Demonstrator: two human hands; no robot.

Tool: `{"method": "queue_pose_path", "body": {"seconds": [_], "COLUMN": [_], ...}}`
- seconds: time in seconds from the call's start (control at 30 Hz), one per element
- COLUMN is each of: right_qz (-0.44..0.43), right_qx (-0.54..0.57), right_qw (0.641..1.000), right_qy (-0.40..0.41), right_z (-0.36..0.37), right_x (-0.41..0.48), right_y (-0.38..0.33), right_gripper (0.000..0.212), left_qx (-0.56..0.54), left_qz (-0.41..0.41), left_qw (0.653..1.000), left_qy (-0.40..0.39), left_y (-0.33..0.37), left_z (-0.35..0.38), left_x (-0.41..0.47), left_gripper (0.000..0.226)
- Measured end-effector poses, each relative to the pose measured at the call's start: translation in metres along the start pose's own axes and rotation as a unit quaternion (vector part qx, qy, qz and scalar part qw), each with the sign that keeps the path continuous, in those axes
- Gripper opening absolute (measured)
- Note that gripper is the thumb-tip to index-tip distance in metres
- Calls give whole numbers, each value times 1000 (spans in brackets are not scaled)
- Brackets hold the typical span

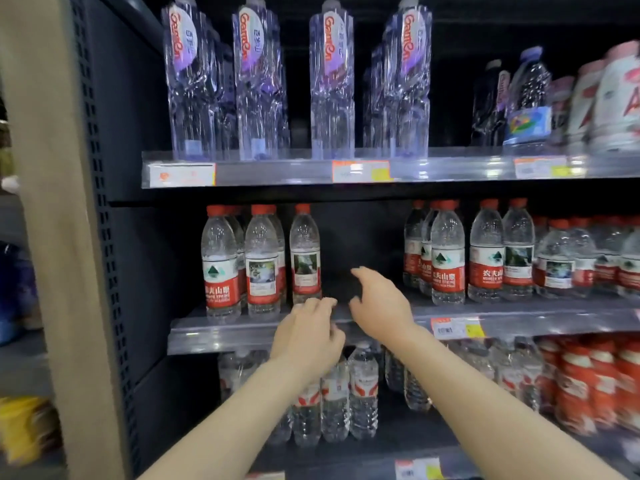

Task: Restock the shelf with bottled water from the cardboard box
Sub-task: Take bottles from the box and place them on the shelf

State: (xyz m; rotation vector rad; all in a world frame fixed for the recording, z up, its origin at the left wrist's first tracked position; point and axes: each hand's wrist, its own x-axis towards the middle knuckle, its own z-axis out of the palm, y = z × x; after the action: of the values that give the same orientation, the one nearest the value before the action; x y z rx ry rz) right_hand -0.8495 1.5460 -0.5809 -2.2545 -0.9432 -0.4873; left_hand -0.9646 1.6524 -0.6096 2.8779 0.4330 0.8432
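The red-capped water bottles (304, 252) stand on the middle shelf (554, 317), centre frame, in two groups with a dark gap (360, 244) between them. That gap looks like the slot being filled. The cardboard box is out of view, so the next move probably calls for fetching more bottles. The left hand (306, 332), lower centre, has a loosely curled grip holding nothing, just beside the nearest bottle's base; I cannot tell whether they touch. The right hand (379, 301) hovers at the gap, its grip spread and empty.
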Motion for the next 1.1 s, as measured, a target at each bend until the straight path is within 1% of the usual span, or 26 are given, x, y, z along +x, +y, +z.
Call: {"method": "queue_pose_path", "body": {"seconds": [0.1,0.17,0.23,0.3,0.37,0.4,0.5,0.57,0.6,0.73,0.87,0.97,1.1], "right_qz": [-25,-56,-65,-39,-24,-25,-14,33,59,156,213,254,311], "right_qx": [-23,-62,-108,-145,-184,-203,-254,-265,-260,-242,-247,-234,-239], "right_qw": [997,990,982,982,981,978,964,951,949,942,925,915,894], "right_qy": [64,115,138,113,64,32,-83,-155,-170,-170,-196,-206,-218], "right_z": [-6,-7,-13,-33,-62,-77,-138,-193,-223,-356,-482,-561,-650], "right_x": [-28,-36,-38,-42,-53,-60,-78,-92,-100,-134,-170,-201,-255], "right_y": [16,35,61,85,107,115,133,137,138,132,144,174,244], "right_gripper": [51,47,49,51,53,54,61,61,60,57,52,57,51], "left_qx": [105,108,112,116,91,77,79,92,98,104,77,62,55], "left_qz": [21,28,69,135,173,178,181,195,200,197,196,210,223], "left_qw": [994,994,991,983,979,979,967,957,952,933,927,921,925], "left_qy": [-14,-21,-31,-40,-54,-67,-158,-193,-209,-282,-311,-322,-302], "left_y": [11,23,38,61,88,100,144,181,201,291,404,496,620], "left_z": [22,38,48,49,42,37,10,-18,-34,-101,-154,-172,-172], "left_x": [-20,-16,-3,3,2,1,9,17,20,27,32,30,12], "left_gripper": [60,72,81,81,77,76,77,73,73,75,80,79,74]}}
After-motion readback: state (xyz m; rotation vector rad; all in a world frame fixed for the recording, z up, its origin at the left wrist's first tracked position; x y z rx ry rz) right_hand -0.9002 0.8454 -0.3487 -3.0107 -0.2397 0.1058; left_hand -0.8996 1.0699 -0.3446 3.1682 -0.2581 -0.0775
